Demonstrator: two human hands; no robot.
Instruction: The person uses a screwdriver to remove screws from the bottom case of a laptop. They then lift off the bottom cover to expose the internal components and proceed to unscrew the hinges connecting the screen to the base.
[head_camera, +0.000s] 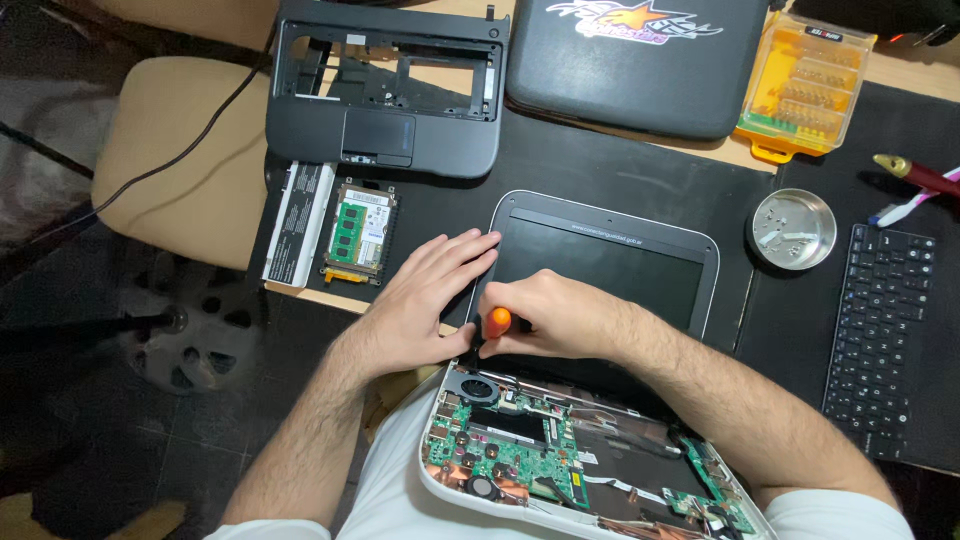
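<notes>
The right hand (560, 315) is closed around a screwdriver with an orange handle cap (497, 322); the tool points down at the hinge area of an opened small laptop (600, 400). The left hand (425, 300) lies flat and open, fingers extended; its fingertips (480, 245) rest on the left edge of the laptop's screen panel (605, 265), and it holds nothing. The laptop base rests on the person's lap and against the desk edge; its green circuit board (505, 455) and round fan (472, 385) are exposed. The screen panel lies back on the black desk mat (600, 170).

To the left of the hands lie a white battery bar (298, 222) and a hard drive with a green memory module on it (360, 235); behind them sits the removed black palm-rest frame (385, 85). A round metal dish (792, 228), a detached black keyboard (880, 335) and a yellow bit case (805, 88) lie to the right.
</notes>
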